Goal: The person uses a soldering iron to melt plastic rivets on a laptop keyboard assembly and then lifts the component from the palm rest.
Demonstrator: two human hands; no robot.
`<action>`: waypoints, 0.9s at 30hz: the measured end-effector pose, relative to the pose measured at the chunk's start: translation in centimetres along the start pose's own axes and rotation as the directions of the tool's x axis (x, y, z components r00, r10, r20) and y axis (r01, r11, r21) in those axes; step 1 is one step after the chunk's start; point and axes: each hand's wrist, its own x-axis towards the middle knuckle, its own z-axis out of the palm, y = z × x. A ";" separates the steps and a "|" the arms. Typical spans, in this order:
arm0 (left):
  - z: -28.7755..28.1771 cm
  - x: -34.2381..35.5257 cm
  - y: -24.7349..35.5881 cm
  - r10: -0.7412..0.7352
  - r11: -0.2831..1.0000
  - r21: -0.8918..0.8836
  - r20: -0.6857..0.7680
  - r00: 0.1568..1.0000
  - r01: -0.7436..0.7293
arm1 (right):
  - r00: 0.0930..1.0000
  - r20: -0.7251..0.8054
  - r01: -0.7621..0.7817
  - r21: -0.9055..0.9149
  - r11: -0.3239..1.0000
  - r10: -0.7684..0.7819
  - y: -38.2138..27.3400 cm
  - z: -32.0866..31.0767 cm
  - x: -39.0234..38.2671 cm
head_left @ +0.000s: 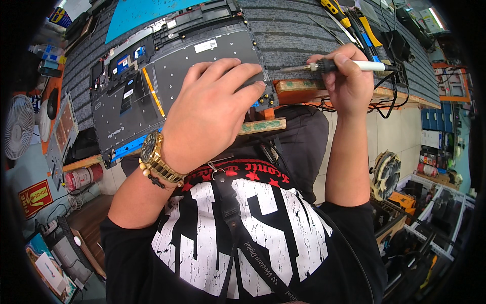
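A dark laptop chassis panel (174, 66), underside up, lies tilted over the front edge of the bench. Small screws or rivets dot its metal plate, and an orange ribbon strip (153, 91) crosses it. My left hand (210, 109) rests on the panel's right part, fingers spread and palm down, holding nothing. To the right of the panel, my right hand (350, 83) grips a soldering iron (368, 66) with a white and black handle. Its metal tip points left toward the panel's right edge, apart from it.
A grey ribbed mat (283, 30) covers the bench, with a blue sheet (147, 15) at the back. Screwdrivers and tweezers (326, 29) lie at the far right beside black cables (387, 96). A wooden bench edge (301, 91) runs in front. A fan (19, 126) stands at left.
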 end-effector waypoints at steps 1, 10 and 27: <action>0.0 0.1 0.0 0.007 1.000 0.001 0.004 1.000 -0.007 | 1.000 0.007 0.028 0.050 0.998 -0.028 0.2 -0.2 0.1; -0.3 0.8 -0.7 0.123 0.991 0.033 0.106 0.987 -0.127 | 0.996 -0.080 0.063 0.196 0.979 -0.048 0.4 -1.2 0.5; -0.9 0.1 -0.3 0.023 0.999 -0.035 0.073 0.997 -0.020 | 0.999 -0.026 0.022 -0.166 0.986 -0.027 0.0 1.3 -0.9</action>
